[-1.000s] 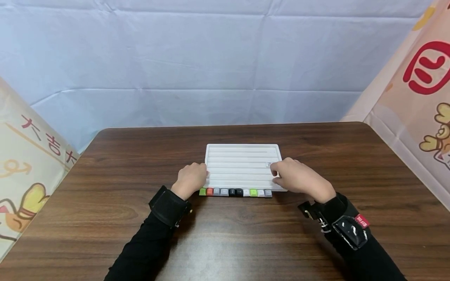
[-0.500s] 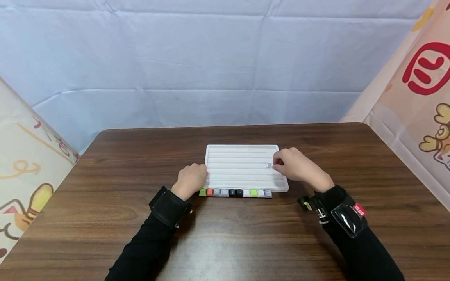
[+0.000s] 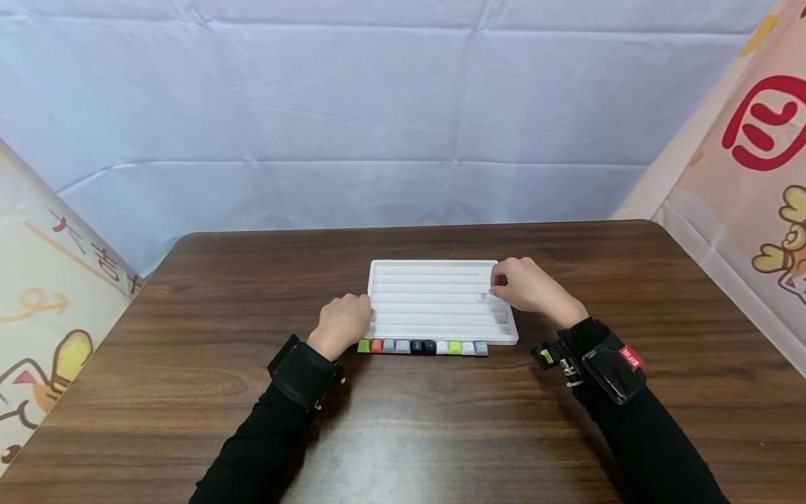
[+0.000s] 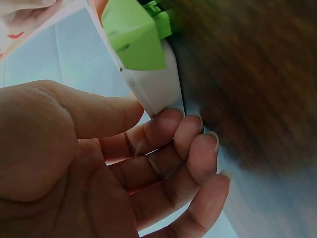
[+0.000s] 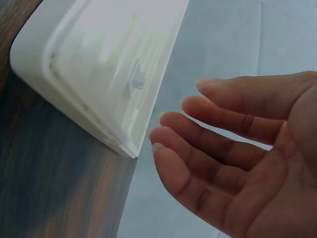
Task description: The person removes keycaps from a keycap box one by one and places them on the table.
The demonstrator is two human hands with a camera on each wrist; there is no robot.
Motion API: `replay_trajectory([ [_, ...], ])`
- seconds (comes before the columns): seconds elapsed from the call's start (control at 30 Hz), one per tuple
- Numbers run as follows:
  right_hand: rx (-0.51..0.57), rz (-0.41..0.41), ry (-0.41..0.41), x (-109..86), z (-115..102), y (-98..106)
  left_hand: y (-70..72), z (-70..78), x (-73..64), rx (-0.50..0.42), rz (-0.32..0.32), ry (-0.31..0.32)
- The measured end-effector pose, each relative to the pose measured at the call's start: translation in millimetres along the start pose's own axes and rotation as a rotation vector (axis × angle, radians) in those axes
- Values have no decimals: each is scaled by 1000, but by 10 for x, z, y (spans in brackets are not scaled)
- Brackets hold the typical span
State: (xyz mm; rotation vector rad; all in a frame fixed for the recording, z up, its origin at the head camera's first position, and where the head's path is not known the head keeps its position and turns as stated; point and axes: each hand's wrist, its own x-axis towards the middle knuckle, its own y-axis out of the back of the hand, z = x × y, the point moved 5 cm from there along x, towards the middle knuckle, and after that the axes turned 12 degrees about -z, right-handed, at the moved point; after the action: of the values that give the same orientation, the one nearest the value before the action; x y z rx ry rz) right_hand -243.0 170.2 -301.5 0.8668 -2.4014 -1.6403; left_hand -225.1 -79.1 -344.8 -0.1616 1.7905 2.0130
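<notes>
A white ridged tray [image 3: 428, 297] lies on the table, a small printed label [image 3: 483, 297] near its right side. My left hand [image 3: 342, 323] grips the tray's left edge; in the left wrist view the thumb and curled fingers [image 4: 166, 124] meet at its white corner, just below a green keycap [image 4: 132, 39]. My right hand [image 3: 530, 285] hovers at the tray's upper right edge. The right wrist view shows its fingers [image 5: 173, 168] loosely bent, apart from the tray and holding nothing.
Along the tray's front edge runs a row of keycaps [image 3: 429, 347] in green, red, grey, black and white. Beneath lies a brown wood-grain table [image 3: 403, 434]. A pale blue cloth [image 3: 378, 119] hangs behind, with printed cloths [image 3: 743, 210] at the sides.
My right hand has moved back and up along the tray's right side, uncovering its lower right corner and the label. The left hand has stayed on the left edge.
</notes>
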Motion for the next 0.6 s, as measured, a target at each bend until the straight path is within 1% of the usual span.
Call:
replay_trajectory([
  [0.1,-5,-1,-7,35,47,-27,-31,-3,38,-5,6,-10],
  [0.33,-15,-25,-5,132,64,-52,-25,-12,37,-1,7,-8],
  [0.6,-15,-26,28,194,70,-77,-12,-19,47,-1,13,-8],
])
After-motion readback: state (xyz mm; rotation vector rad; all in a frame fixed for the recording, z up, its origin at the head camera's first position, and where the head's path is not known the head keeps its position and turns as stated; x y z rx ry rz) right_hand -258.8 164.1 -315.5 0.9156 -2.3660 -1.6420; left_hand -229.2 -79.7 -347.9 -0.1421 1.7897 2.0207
